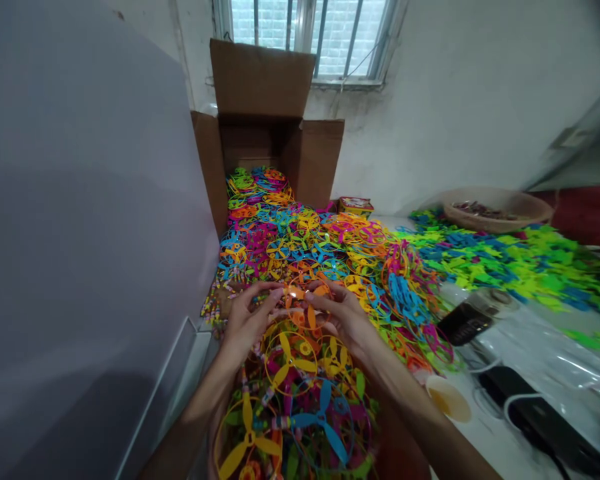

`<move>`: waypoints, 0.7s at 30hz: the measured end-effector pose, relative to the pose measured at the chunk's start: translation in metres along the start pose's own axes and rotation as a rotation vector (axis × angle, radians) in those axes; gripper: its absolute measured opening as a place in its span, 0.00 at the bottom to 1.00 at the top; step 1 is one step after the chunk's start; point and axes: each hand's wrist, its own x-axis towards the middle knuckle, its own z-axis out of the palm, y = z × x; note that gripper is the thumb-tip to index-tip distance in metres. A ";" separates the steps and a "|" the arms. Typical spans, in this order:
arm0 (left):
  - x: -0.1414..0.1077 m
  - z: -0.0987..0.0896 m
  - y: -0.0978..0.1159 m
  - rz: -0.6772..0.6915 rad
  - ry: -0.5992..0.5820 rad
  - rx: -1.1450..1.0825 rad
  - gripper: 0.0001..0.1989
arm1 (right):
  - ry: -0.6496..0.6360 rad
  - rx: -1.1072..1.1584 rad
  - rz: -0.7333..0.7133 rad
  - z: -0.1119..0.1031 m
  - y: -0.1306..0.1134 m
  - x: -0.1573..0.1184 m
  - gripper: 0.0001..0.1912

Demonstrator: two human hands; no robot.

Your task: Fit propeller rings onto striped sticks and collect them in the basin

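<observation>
Orange plastic propeller (303,300) clenched between left hand (247,323) and right hand (343,317); snagged blades could drag the propeller heap (300,233) loose.

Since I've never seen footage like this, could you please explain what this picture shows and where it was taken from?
This is a single view from a camera worn on a person's head, looking forward and down, so the bare arms are the wearer's own. The left hand and right hand meet around an orange plastic propeller, apparently holding it. Ahead lies a heap of colourful plastic propellers, stretching back to an open cardboard box. To the right are green and blue plastic pieces and a paper cup.
</observation>
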 end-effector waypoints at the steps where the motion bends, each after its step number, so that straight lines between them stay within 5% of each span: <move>1: -0.001 -0.001 0.001 0.005 0.013 -0.002 0.17 | -0.015 -0.035 -0.004 -0.001 -0.001 -0.001 0.17; 14: 0.001 0.001 0.008 0.066 -0.110 -0.062 0.14 | -0.086 -0.515 -0.163 -0.004 0.003 -0.009 0.20; 21: 0.008 0.002 0.010 0.032 -0.169 -0.015 0.15 | -0.200 -0.476 -0.172 0.008 -0.010 -0.014 0.20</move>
